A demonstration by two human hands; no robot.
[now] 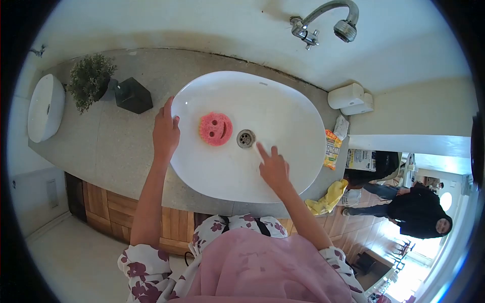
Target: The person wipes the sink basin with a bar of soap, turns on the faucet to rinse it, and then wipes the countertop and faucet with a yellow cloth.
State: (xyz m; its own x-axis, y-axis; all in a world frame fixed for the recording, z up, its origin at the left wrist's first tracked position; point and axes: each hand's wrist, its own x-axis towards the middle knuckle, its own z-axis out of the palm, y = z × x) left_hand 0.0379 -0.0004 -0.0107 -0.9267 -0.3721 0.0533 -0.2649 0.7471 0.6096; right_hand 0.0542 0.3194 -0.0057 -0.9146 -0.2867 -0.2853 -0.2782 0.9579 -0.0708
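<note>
A white oval basin [288, 116] stands on the grey counter. Inside it, left of the metal drain [246, 139], lies a round pink sponge [215, 129] with a smiling face cut in it. My left hand [166, 132] rests at the basin's left rim, its fingers apart and holding nothing. Over the basin, just right of and below the drain, my right hand [274, 168] has its index finger stretched out towards the drain's edge. Nothing shows in that hand. Whether the fingertip touches the basin is unclear.
A wall tap [323, 20] hangs above. Leftward are a dark box [133, 96], a plant [91, 81] and another basin [46, 108]. At right are paper rolls [346, 96], a yellow-orange packet [331, 149] and a yellow cloth [329, 197]. A person [414, 209] stands beyond.
</note>
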